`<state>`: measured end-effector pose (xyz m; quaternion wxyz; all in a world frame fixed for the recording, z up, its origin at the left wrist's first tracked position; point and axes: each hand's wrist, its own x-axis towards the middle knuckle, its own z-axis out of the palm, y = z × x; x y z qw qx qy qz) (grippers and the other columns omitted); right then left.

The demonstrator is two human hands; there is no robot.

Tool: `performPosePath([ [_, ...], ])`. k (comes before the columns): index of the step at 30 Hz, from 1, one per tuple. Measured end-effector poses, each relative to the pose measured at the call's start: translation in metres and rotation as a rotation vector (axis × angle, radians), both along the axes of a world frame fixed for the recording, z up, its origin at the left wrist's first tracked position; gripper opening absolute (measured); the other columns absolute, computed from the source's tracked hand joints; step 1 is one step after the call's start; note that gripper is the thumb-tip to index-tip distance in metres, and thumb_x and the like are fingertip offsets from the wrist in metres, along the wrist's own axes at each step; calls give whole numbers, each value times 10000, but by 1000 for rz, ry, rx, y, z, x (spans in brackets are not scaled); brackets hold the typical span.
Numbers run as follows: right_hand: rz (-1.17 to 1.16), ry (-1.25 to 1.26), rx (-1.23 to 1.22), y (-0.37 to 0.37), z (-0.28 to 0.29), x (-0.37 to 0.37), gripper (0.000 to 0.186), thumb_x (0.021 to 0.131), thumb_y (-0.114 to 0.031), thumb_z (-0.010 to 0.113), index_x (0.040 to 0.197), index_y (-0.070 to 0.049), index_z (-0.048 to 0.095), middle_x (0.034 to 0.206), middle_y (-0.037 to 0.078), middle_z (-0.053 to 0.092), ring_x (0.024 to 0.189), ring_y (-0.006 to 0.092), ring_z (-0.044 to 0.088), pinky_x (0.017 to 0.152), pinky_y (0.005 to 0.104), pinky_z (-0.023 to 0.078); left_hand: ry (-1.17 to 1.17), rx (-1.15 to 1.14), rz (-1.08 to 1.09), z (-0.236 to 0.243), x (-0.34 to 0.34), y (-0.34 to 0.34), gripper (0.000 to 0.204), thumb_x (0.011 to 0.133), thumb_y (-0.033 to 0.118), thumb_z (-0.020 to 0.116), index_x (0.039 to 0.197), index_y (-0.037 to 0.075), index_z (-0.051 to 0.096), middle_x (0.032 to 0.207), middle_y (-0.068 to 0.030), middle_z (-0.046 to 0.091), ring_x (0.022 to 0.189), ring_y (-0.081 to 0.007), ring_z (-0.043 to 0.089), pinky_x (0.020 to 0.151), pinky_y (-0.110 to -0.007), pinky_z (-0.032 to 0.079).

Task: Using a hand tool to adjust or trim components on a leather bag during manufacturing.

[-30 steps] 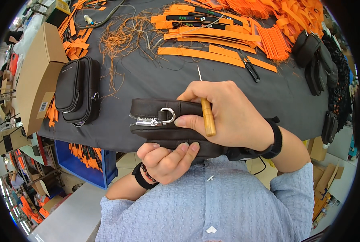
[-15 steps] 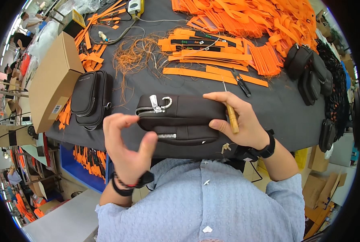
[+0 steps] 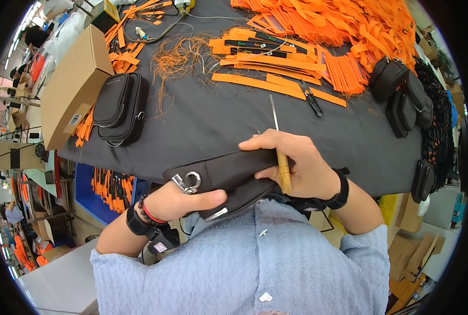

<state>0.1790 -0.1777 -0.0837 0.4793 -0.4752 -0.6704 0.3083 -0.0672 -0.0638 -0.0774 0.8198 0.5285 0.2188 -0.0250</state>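
A small black zippered bag [image 3: 229,176] is tilted between my hands, above the near edge of the table. My left hand [image 3: 179,202] grips its left end, thumb across the front and fingers hidden behind; a silver hook-shaped clasp [image 3: 191,181] shows beside the thumb. My right hand [image 3: 305,163] pinches the bag's right end. That same hand keeps hold of an awl-like tool [image 3: 283,168] with a wooden handle, its thin metal shaft pointing away from me. Whether the shaft's tip is hooked or straight is too small to tell.
Orange strips [image 3: 276,68] lie across the table's far side, beside black-handled snips [image 3: 311,100] and loose orange threads [image 3: 179,58]. Another black bag [image 3: 119,107] leans near a cardboard box [image 3: 76,86] at left. More black bags [image 3: 396,89] sit at right. A blue bin [image 3: 84,194] stands below.
My left hand has gone from open beside the bag to gripping its left end. The bag has come nearer to me and tilted, and my right hand has shifted slightly left with it.
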Motion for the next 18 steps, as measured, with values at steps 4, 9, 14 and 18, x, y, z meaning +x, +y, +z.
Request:
performPosePath([
  [4,-160,-112,69,-5,0,-4,564,727,22,792,1256,-39,606,1187,146,648,1106,336,616,945,376,496,-6,171,207,-10,14,-23,443,946,129,673,1344,-15,543,1301,-93,616,1161,-157,571,997,-307,458],
  [9,-352,171,-285,-7,-13,-15,806,786,-146,847,1431,35,400,1331,147,543,1266,215,517,1060,336,410,33,133,341,-8,29,-23,377,971,196,656,1283,-8,598,1187,-69,667,1050,-129,618,888,-275,510],
  [14,-303,389,-284,-2,-33,-18,847,805,-110,823,1479,32,330,1422,152,458,1352,239,436,1134,348,341,91,-73,291,-7,34,-6,360,984,258,642,1262,32,619,1149,-50,678,994,-104,634,835,-259,527],
  [18,-272,347,-270,7,-32,-15,843,816,-97,813,1485,42,319,1454,159,432,1379,249,411,1153,356,320,7,-373,336,-28,34,1,399,974,250,655,1314,52,584,1186,-71,675,1027,-117,652,833,-255,544],
])
